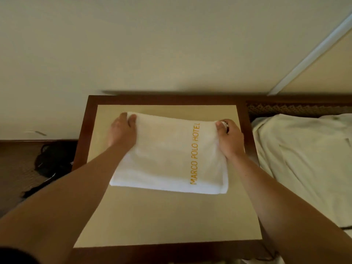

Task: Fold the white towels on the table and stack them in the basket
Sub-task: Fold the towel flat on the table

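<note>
A folded white towel point(167, 155) lies flat on the table point(152, 216), gold lettering "MARCO POLO HOTEL" running along its right side. The left hand point(122, 132) pinches the far left corner, thumb on top. The right hand point(229, 140) grips the far right corner, fingers curled around the edge.

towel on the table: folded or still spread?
Folded. The towel shows stacked layered edges at its near right corner; left hand and right hand pinch its far corners.
</note>
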{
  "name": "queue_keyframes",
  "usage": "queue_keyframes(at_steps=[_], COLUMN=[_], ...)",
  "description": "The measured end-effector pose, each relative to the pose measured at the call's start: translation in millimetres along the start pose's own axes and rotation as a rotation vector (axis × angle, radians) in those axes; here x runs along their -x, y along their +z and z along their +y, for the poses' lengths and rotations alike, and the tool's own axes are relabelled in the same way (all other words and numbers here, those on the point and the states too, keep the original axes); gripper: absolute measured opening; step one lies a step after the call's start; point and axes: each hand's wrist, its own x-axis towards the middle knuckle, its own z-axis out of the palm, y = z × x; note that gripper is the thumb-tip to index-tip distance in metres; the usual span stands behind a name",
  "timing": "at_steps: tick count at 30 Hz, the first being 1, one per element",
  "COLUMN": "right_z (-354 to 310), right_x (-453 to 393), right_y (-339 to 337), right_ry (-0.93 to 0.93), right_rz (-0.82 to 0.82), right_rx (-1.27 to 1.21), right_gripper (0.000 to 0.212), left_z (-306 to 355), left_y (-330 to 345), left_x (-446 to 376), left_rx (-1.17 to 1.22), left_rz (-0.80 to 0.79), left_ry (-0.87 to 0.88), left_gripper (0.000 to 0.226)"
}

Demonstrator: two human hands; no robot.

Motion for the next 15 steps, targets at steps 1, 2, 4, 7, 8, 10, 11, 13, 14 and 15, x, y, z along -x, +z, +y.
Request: queue_keyframes(at_steps=[1, 2, 4, 7, 8, 10, 11, 13, 14, 15], right_z=[-3, -5, -8, -11, -12, -14, -13, -11, -12, -15], right_x=[-1, 0, 4, 21, 29, 50, 61, 88, 104, 119], right_y=[1, 2, 3, 0, -2, -3, -4, -4, -5, -5], right_ry=[0.021, 0.042, 0.078, 0.185, 0.236, 0.315, 0.341, 0.388, 0.411, 0.430], right_rz=[0.014, 0.033, 0.063, 0.052, 0.047, 0.050, 0.048, 0.029, -0.002, -0.061], right_rx=[0.010, 0.016, 0.018, -0.005, -0.025, -0.022, -0.011, -0.014, -0.019, -0.016], right_gripper=[0.028, 0.029, 0.030, 0.031, 0.031, 0.031, 0.030, 0.028, 0.029, 0.029], left_z=[6, 11, 22, 23, 16, -9, -24, -55, -67, -78], left_y=[-2, -5, -9, -18, -19, -22, -22, -22, -25, -29], left_x=[-9, -15, -9, 39, 59, 96, 111, 131, 139, 145], left_rx=[-0.010, -0.026, -0.072, -0.046, -0.034, -0.014, -0.010, 0.015, 0.055, 0.120], left_rz=[0.006, 0.021, 0.063, 0.111, 0.115, 0.112, 0.116, 0.126, 0.115, 0.086], left_ry=[0.001, 0.005, 0.065, 0.270, 0.345, 0.448, 0.482, 0.485, 0.423, 0.316], left_gripper=[0.048, 0.047, 0.045, 0.036, 0.033, 0.028, 0.025, 0.020, 0.019, 0.020])
